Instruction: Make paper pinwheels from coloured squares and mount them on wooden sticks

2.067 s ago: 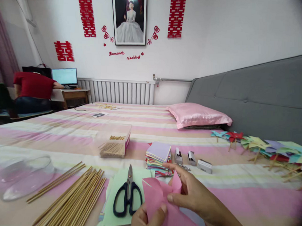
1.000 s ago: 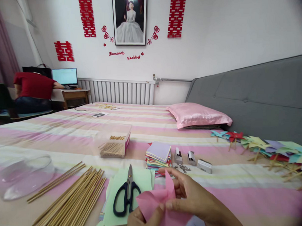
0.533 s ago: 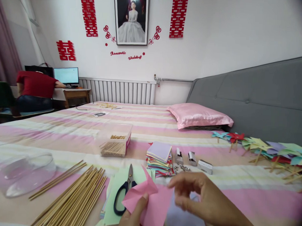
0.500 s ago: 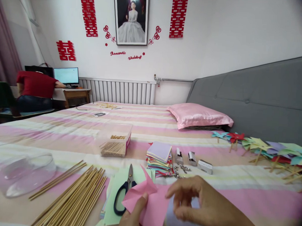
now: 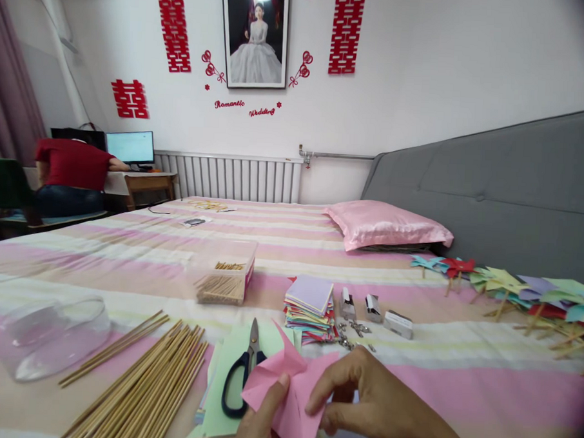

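Note:
A pink sheet of paper [image 5: 291,400] with cut, partly folded corners is pinched in my left hand [image 5: 260,416], the thumb pressing on its folded part. At the paper's right side my right hand [image 5: 368,403] has its thumb and index finger curled on a corner flap, which bends upward. Just behind the paper, scissors [image 5: 239,375] with dark handles lie on a stack of light green paper sheets [image 5: 225,413]. Beyond my hands stands a pile of coloured paper squares [image 5: 310,297], with small metal pins [image 5: 347,337] beside it.
Bamboo sticks [image 5: 149,380] lie at the left, near a clear plastic container [image 5: 59,338]. A box of short sticks [image 5: 224,284] and small boxes [image 5: 372,308] stand farther back. Finished paper pinwheels [image 5: 521,287] line the right. A person in red [image 5: 72,164] sits at a desk.
My right hand has moved left onto the pink paper and taken a corner flap. That corner now bends upward; my left hand keeps its hold.

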`<state>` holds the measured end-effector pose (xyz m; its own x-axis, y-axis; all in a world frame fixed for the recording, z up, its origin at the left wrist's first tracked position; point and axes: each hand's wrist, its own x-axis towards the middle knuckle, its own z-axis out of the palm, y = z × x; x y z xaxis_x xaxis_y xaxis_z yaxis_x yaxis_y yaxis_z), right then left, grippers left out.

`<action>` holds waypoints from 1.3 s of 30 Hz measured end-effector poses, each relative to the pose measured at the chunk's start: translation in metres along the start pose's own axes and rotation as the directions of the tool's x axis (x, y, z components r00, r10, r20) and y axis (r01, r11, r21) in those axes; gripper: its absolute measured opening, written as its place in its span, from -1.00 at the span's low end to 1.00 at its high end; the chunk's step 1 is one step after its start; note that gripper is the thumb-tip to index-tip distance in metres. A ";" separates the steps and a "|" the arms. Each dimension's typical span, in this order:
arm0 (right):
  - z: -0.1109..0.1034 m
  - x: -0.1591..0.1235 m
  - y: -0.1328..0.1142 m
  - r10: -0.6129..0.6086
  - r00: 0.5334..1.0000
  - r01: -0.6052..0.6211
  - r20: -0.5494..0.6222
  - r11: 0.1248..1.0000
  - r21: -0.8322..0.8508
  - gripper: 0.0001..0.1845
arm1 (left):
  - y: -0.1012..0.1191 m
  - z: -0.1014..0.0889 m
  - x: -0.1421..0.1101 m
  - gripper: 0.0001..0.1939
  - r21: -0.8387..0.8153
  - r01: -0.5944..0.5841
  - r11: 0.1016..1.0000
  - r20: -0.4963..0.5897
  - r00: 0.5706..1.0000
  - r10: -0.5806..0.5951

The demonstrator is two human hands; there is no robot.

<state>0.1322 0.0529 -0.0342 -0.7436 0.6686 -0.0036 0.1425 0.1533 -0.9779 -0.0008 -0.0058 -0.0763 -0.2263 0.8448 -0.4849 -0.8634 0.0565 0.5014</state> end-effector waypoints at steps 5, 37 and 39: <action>0.003 0.003 -0.001 -0.020 0.997 0.021 -0.071 1.000 0.011 -0.87 | -0.004 -0.007 0.008 -0.81 0.014 -0.049 0.999 0.046 0.998 0.048; 0.016 0.011 -0.001 0.105 0.942 -0.089 -0.318 0.994 0.064 -0.80 | -0.008 -0.016 0.016 -0.68 0.407 -0.287 0.867 -0.154 0.914 0.375; 0.016 0.011 -0.002 0.114 0.941 -0.102 -0.318 0.993 0.052 -0.81 | -0.007 -0.017 0.012 -0.75 0.471 -0.299 0.830 -0.142 0.903 0.406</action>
<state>0.1134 0.0486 -0.0354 -0.4759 0.8782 -0.0479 0.1838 0.0461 -0.9819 -0.0050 -0.0049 -0.0978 -0.6183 0.7105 -0.3360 -0.4363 0.0452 0.8987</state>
